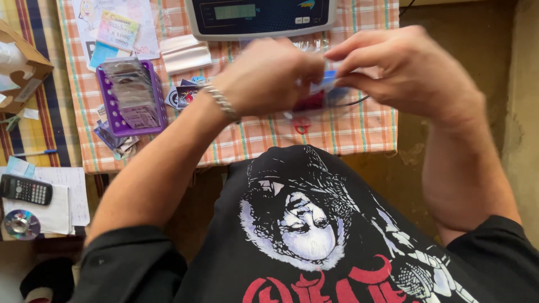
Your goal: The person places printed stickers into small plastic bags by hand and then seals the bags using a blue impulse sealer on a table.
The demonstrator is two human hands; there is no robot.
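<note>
My left hand (269,73) and my right hand (404,67) meet above a small table covered with an orange checked cloth (359,132). Both pinch a small clear plastic bag (323,98) with blue and red contents; the bag is blurred by motion. A metal bracelet (222,104) circles my left wrist. A grey digital scale (261,17) stands just beyond the hands at the table's far edge.
A purple tray (132,98) of small packets sits left of the hands, with loose packets (185,92) and white sachets (185,53) beside it. Further left are a cardboard box (22,64), a calculator (25,189), a disc (21,224) and papers.
</note>
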